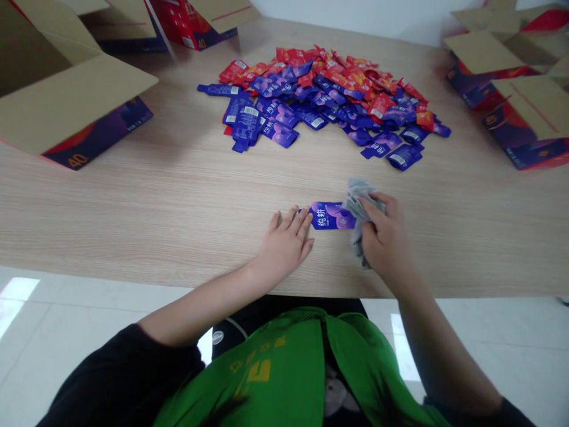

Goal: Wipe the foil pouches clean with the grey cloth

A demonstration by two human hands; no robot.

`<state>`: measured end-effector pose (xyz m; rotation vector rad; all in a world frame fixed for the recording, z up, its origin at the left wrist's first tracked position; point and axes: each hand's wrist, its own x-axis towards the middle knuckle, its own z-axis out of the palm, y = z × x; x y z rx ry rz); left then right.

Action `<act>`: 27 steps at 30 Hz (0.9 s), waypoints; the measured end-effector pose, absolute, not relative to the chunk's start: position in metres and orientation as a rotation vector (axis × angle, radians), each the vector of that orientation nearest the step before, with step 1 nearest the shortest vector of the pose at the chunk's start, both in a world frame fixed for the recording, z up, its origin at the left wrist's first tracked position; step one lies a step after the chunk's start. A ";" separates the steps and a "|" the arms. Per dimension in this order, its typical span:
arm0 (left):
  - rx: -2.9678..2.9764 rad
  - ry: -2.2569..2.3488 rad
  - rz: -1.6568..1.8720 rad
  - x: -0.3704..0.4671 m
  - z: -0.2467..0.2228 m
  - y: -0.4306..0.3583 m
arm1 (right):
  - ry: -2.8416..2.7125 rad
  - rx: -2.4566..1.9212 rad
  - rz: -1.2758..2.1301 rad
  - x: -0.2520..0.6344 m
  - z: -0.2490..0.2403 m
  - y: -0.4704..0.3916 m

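A purple pouch (329, 216) lies flat on the wooden table (178, 207), its printed front facing up. My left hand (285, 240) rests palm down at the pouch's left end, fingers stretched out, the fingertips touching that end. In my right hand (386, 237) is a crumpled grey cloth (359, 198), pinched between thumb and fingers. The cloth covers the right end of the pouch. Beyond both hands lies a heap of small pouches, purple ones (278, 133) nearer to me and red ones (351, 77) behind.
Open cardboard boxes stand at the left (80, 95), back left (208, 24) and right (533, 112), flaps spread outward. A pale wall (355, 21) rises behind the table. The table's front edge runs just below my hands.
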<state>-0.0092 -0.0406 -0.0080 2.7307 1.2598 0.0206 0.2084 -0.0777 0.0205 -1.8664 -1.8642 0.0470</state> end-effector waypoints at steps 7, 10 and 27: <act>2.731 1.255 0.010 -0.010 -0.007 -0.042 | -2.180 -1.951 0.054 0.140 -0.002 -0.049; 2.726 1.264 0.020 -0.011 -0.006 -0.042 | -2.157 -1.987 0.014 0.151 -0.008 -0.053; 2.707 1.276 0.037 -0.007 -0.007 -0.041 | -1.821 -1.951 -0.026 0.202 0.000 -0.070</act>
